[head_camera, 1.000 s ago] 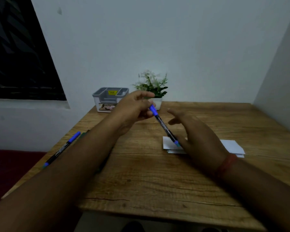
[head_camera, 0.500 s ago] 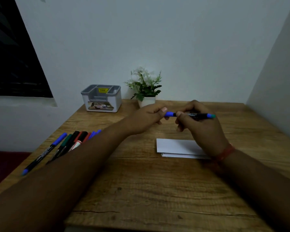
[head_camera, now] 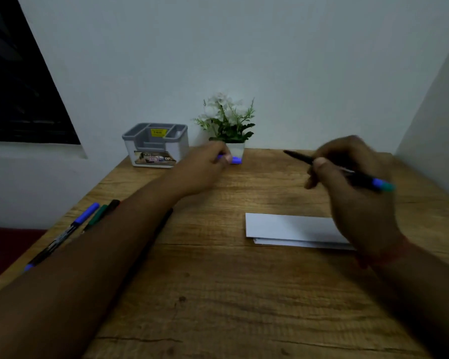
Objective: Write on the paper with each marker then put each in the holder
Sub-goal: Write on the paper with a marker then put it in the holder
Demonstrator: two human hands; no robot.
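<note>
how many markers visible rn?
4: one in the right hand, uncapped; blue, green and dark-capped ones at the table's left edge. The left arm may hide more.

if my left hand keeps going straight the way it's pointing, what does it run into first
Probably the white plant pot: the left hand, pinching the blue cap, points right at its base. Depth is unclear from this single view.
</note>
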